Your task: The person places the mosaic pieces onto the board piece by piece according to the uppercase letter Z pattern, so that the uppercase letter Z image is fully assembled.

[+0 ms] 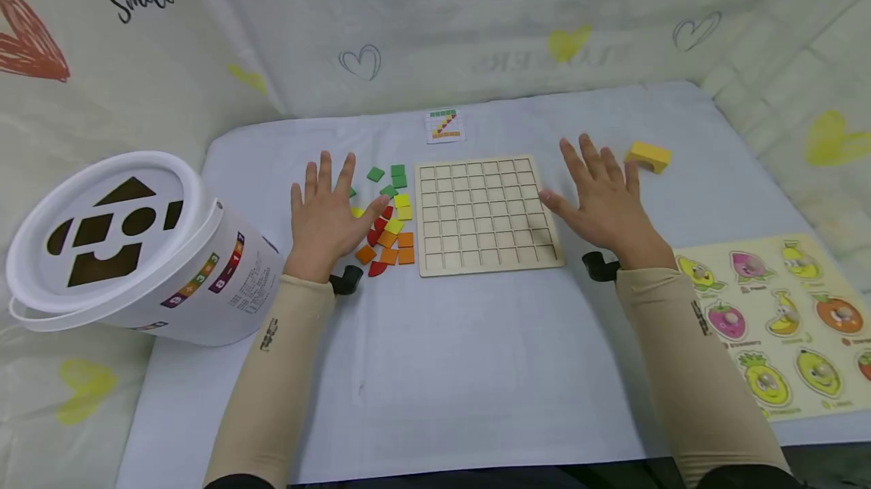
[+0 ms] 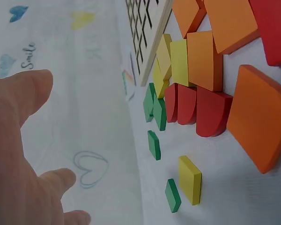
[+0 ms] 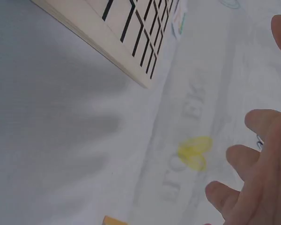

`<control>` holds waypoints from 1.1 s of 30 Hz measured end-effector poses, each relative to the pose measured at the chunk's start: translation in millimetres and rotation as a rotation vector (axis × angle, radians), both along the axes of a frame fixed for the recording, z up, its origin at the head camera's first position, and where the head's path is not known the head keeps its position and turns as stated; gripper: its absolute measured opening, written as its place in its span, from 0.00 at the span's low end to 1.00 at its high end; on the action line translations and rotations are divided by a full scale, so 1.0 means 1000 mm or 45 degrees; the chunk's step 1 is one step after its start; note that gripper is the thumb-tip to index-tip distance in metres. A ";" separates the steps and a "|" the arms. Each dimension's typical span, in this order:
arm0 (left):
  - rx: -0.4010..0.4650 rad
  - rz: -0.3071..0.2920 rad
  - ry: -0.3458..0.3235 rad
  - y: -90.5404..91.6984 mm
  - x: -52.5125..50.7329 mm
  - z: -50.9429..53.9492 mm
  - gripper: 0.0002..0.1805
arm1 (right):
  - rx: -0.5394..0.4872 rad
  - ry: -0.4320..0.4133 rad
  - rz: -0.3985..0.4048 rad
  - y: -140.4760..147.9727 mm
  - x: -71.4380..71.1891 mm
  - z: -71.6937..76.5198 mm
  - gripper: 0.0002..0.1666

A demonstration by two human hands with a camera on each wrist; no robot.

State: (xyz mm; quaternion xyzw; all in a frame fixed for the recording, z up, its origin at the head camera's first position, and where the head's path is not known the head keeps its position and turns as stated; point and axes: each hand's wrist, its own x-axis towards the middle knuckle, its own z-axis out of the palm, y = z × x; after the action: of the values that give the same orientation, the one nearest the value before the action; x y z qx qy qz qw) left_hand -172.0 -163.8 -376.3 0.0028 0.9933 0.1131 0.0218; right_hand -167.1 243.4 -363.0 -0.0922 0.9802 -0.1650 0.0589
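My left hand (image 1: 325, 221) is held with fingers spread over the left side of a group of small pieces, holding nothing. Green (image 2: 153, 144), yellow (image 2: 189, 180), orange (image 2: 258, 117) and red pieces (image 2: 213, 111) lie loose on the cloth, some partly hidden beneath that hand in the head view. To their right lies a square wooden grid board (image 1: 486, 215) with bare cells. My right hand (image 1: 605, 205), fingers spread and grasping nothing, is beside the board's right edge, its thumb tip overlapping that edge in the head view. In the right wrist view the board (image 3: 131, 61) shows at the top.
A white bucket (image 1: 252, 285) with a lid of shaped holes stands at the left. A small pattern card (image 1: 445, 126) lies behind the board. The yellow arch block (image 1: 648, 156) is beyond my right hand, and a fruit picture sheet (image 1: 748, 307) lies at the right, partly under my sleeve.
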 end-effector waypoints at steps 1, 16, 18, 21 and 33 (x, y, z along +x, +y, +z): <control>0.011 0.002 -0.023 0.000 -0.002 -0.001 0.53 | -0.003 -0.024 0.013 0.000 0.000 -0.001 0.55; 0.114 0.082 -0.294 -0.008 -0.036 -0.005 0.38 | 0.057 -0.328 0.184 -0.007 0.010 -0.029 0.70; 0.104 0.083 -0.302 -0.008 -0.037 -0.005 0.37 | 0.075 -0.329 0.192 -0.009 0.012 -0.028 0.71; 0.082 0.087 -0.288 -0.008 -0.038 -0.004 0.33 | 0.096 -0.329 0.205 -0.014 0.016 -0.028 0.72; 0.115 0.142 -0.208 -0.004 -0.044 -0.003 0.24 | 0.169 -0.373 0.235 -0.017 0.017 -0.027 0.74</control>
State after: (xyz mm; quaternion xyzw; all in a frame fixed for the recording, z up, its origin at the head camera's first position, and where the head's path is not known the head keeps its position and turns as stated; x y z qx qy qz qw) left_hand -216.2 -167.4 -379.5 -0.0608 0.9807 0.1587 0.0962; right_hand -150.2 226.4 -389.8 -0.1526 0.9573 -0.1055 0.2217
